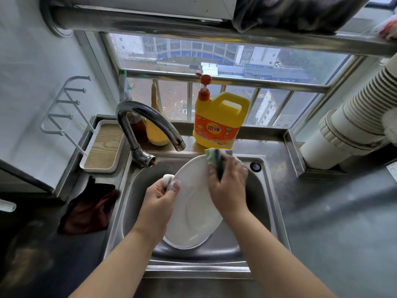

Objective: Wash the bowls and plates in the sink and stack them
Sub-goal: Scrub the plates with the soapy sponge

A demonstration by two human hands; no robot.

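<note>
Left hand grips white plate by left rim — plate tilted over sink. Right hand clutches sponge, pressed on plate's far edge.

Sink basin mostly filled by big white plate held tilted; both hands on it, left hand at L rim, right hand w/ sponge on upper R. Free basin strip R of plate. Faucet spout overhangs back-L corner, blocks approach from above there. Soap jug on back ledge just behind plate top. Counter R of sink open; dark cloth on L counter.
</note>
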